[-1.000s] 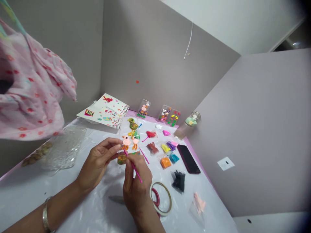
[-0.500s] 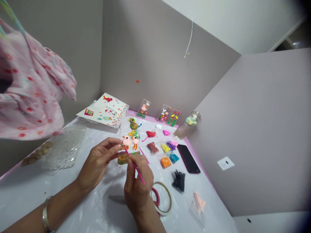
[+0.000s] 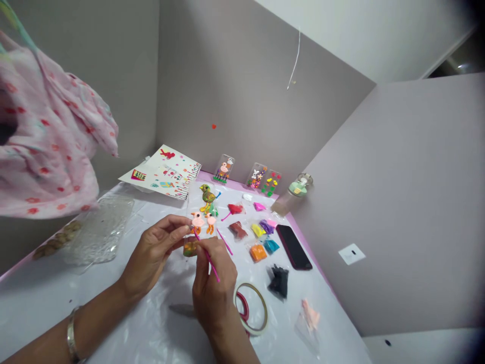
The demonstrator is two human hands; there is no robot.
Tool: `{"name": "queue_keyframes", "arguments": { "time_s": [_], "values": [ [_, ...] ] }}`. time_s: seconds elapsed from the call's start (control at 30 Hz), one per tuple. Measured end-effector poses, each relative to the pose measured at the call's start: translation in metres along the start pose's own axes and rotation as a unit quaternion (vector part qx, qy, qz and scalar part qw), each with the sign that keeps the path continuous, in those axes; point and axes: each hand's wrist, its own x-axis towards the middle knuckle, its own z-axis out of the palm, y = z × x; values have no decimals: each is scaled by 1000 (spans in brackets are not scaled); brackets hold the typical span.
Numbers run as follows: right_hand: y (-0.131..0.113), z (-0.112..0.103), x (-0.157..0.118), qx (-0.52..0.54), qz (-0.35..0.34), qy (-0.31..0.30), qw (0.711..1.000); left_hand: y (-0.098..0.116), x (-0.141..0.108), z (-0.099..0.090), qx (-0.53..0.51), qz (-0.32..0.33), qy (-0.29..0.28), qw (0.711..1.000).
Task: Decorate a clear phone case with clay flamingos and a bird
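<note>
My left hand [image 3: 157,247] grips the left edge of a clear phone case [image 3: 192,194] between thumb and fingers. On the case are a green-brown clay bird [image 3: 208,196] at the top, two pale pink clay birds [image 3: 197,221] with orange legs below it, and a mottled green-brown clay strip [image 3: 190,247] at the bottom. Pinched in my right hand [image 3: 214,283] is a thin pink modelling tool [image 3: 212,264], its tip at the legs of the left pink bird. Whether the tip touches the clay I cannot tell. My right fingers cover part of the strip.
Bagged clay lies to the right, including orange [image 3: 258,253] and black [image 3: 279,281], beside a phone [image 3: 294,246]. Tape rolls [image 3: 265,317] sit by my right wrist. Decorated cases [image 3: 224,169] lean on the wall. A second pink tool [image 3: 225,241] and clear cases [image 3: 100,232] lie nearby.
My right hand and the pink tool have shifted slightly to the left and up along the pink bird's legs. My left hand keeps the case in almost the same spot.
</note>
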Motion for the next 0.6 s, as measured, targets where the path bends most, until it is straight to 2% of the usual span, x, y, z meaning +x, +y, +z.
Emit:
{"name": "queue_keyframes", "arguments": {
  "time_s": [0.1,0.37,0.6],
  "values": [
    [-1,-1,1,15,0,18,1000,0,0,0,0,1,-1,1000],
    [0,0,-1,8,8,-13,1000,0,2,1,0,0,0,1000],
    [-2,-1,-1,33,19,2,999,0,1,0,4,-2,7,1000]
  ]
}}
